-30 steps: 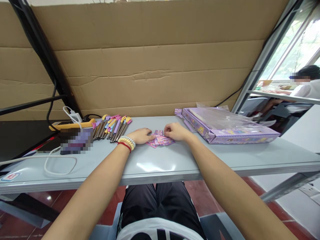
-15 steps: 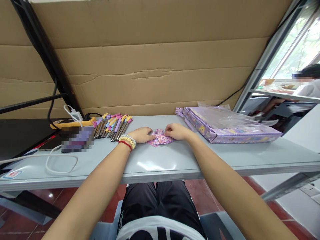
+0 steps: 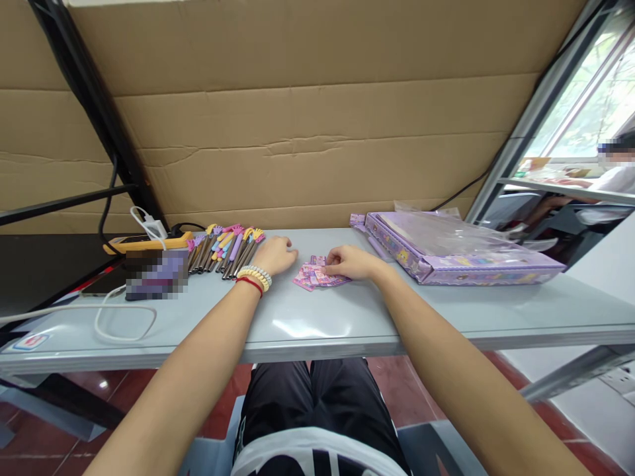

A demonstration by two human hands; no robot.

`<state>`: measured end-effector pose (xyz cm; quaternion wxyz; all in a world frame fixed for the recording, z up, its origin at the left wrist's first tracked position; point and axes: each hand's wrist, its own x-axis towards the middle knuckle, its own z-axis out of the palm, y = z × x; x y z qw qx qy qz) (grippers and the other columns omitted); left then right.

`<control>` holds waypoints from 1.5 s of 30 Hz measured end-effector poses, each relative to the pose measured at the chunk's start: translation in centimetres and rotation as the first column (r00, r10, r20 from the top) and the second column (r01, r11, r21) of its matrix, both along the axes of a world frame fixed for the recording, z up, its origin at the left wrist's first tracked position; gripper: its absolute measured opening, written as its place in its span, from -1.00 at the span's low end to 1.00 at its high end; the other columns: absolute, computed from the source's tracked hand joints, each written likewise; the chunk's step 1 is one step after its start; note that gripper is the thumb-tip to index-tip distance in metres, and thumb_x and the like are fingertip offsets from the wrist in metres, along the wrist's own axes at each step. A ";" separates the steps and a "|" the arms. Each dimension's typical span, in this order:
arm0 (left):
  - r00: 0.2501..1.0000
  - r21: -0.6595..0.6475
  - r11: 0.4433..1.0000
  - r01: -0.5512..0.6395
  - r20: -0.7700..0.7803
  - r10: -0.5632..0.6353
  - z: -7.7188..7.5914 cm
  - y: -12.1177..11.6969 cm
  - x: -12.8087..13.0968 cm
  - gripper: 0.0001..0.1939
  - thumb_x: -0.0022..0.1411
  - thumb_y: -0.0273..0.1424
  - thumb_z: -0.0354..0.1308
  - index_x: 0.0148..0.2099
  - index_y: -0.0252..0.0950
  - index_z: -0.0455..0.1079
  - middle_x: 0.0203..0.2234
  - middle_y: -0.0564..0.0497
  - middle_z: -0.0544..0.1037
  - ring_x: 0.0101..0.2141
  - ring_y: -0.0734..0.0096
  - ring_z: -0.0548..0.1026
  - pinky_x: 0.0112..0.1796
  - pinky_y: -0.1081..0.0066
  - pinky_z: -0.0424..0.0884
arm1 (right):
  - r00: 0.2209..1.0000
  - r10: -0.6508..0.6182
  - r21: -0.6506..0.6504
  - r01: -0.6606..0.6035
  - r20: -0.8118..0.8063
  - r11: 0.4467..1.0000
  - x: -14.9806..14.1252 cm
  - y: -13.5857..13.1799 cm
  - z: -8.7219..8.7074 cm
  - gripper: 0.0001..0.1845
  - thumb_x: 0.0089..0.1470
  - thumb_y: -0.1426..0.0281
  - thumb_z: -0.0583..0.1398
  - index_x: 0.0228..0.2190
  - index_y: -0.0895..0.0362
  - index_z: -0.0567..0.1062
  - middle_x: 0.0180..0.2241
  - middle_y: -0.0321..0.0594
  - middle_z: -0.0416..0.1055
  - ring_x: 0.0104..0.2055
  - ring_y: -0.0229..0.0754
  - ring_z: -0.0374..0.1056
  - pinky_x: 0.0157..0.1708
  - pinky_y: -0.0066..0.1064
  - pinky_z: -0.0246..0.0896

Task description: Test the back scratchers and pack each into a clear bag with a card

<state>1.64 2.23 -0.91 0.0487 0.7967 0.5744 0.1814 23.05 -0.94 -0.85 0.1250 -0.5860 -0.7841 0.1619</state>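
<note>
Now your left hand has moved off the small pink-and-purple cards toward ten o'clock, fingers loosely parted; your right hand alone touches their three-o'clock side, fingertips narrow, grip unclear.

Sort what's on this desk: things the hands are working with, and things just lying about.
In use:
- small pink-purple printed pieces, right hand at them, left hand beside them

Lying about:
- bright-topped sticks
- white cable
- purple box with clear plastic on top; its similar colouring suggests it may go with the pieces
</note>
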 end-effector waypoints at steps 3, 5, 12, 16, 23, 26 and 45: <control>0.988 0.037 0.988 -0.151 0.021 0.150 0.3 0.0 -0.5 -0.46 0.12 -0.25 -0.01 0.07 -0.45 0.38 0.05 -0.33 0.42 0.06 -0.02 0.37 0.06 0.21 0.27 | 1.000 0.006 -0.002 -0.006 0.005 1.000 0.1 0.0 -0.1 -0.68 -0.05 0.15 0.22 -0.35 0.14 0.50 -0.37 -0.23 0.50 -0.36 -0.24 0.33 -0.43 -0.48 0.10; 0.977 0.017 0.977 -0.212 -0.026 0.212 0.4 0.0 -0.8 -0.44 0.10 -0.25 -0.01 0.08 -0.46 0.38 0.07 -0.38 0.38 0.08 -0.10 0.34 0.05 0.14 0.27 | 1.000 0.007 0.004 -0.007 0.008 1.000 0.1 0.0 -0.1 -0.70 -0.04 0.16 0.22 -0.36 0.14 0.50 -0.36 -0.23 0.50 -0.35 -0.24 0.33 -0.42 -0.48 0.10; 0.964 -0.143 0.968 -0.208 -0.196 0.178 0.2 0.2 -1.0 -0.39 0.08 -0.16 -0.01 0.07 -0.45 0.39 0.05 -0.40 0.40 0.07 -0.16 0.36 0.00 0.11 0.30 | 1.000 0.001 -0.006 -0.001 0.009 1.000 0.0 -0.1 0.0 -0.73 -0.04 0.19 0.21 -0.36 0.14 0.50 -0.37 -0.22 0.50 -0.36 -0.24 0.33 -0.43 -0.48 0.09; 0.953 -0.107 0.965 -0.240 -0.218 0.213 0.2 0.3 -0.8 -0.41 0.06 -0.16 0.00 0.06 -0.41 0.41 0.05 -0.35 0.41 0.07 -0.12 0.36 0.01 0.12 0.29 | 1.000 -0.002 -0.012 0.002 0.007 1.000 -0.1 -0.1 0.0 -0.69 -0.04 0.17 0.21 -0.35 0.14 0.50 -0.37 -0.21 0.49 -0.36 -0.23 0.32 -0.43 -0.47 0.10; 0.867 0.113 0.872 -0.476 -0.102 0.487 1.0 0.5 -2.8 -0.50 0.10 -0.26 0.03 0.01 -0.46 0.43 0.02 -0.39 0.41 0.04 -0.11 0.36 -0.01 0.11 0.28 | 1.000 0.007 -0.009 -0.006 0.005 1.000 0.0 -0.1 0.0 -0.72 -0.04 0.19 0.21 -0.36 0.14 0.50 -0.36 -0.21 0.49 -0.35 -0.22 0.32 -0.41 -0.46 0.10; 0.818 0.158 0.818 -0.553 -0.080 0.569 1.3 0.7 -4.1 -0.50 0.13 -0.23 0.05 0.01 -0.49 0.43 0.01 -0.42 0.40 0.04 -0.14 0.33 0.01 0.06 0.24 | 1.000 0.008 -0.011 -0.008 0.008 1.000 0.0 -0.1 0.0 -0.72 -0.04 0.18 0.21 -0.36 0.13 0.50 -0.36 -0.21 0.50 -0.35 -0.22 0.33 -0.42 -0.46 0.10; 0.788 0.040 0.789 -0.614 0.091 0.609 1.1 0.8 -5.8 -0.42 0.13 -0.12 0.14 0.03 -0.50 0.40 0.03 -0.48 0.34 -0.01 -0.16 0.40 -0.10 0.10 0.38 | 1.000 0.011 -0.014 -0.011 0.007 1.000 0.0 -0.2 0.1 -0.73 -0.04 0.19 0.21 -0.37 0.13 0.50 -0.36 -0.21 0.50 -0.35 -0.22 0.33 -0.43 -0.46 0.09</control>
